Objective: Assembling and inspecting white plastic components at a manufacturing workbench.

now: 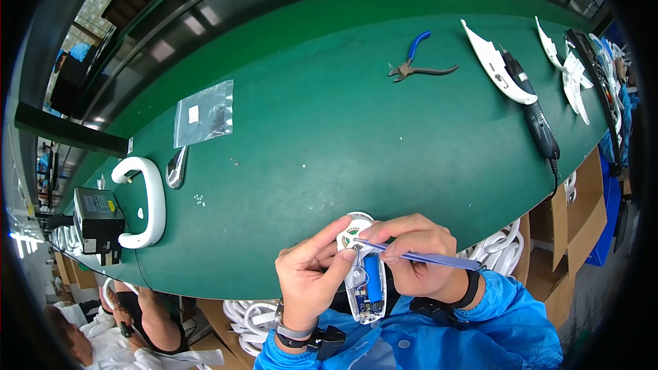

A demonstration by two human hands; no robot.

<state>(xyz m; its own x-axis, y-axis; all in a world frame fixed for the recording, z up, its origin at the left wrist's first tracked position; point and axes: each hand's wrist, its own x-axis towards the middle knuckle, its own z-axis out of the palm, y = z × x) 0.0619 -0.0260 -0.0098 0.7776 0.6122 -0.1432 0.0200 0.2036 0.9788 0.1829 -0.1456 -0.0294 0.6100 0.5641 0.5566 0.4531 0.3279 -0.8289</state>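
At the table's front edge, my left hand (308, 270) grips an opened white device housing (353, 299) with thumb and fingers around its round end. Inside the housing lie a blue cylindrical cell (373, 277) and a dark blue circuit board. Green patches show through openings in the round white part (349, 234). My right hand (421, 250) pinches slim blue-purple tweezers (439, 258), their tip at the round part, touching or very close to it. The fingers partly hide the tip and the housing's upper section.
Cutting pliers (404, 68) lie at the back, right of a clear plastic bag (205, 116). An electric screwdriver (538, 123) and curved white shells (490, 62) are at right. On the left are a white C-shaped part (157, 202) and a black box (96, 223). Another person (123, 332) sits lower left.
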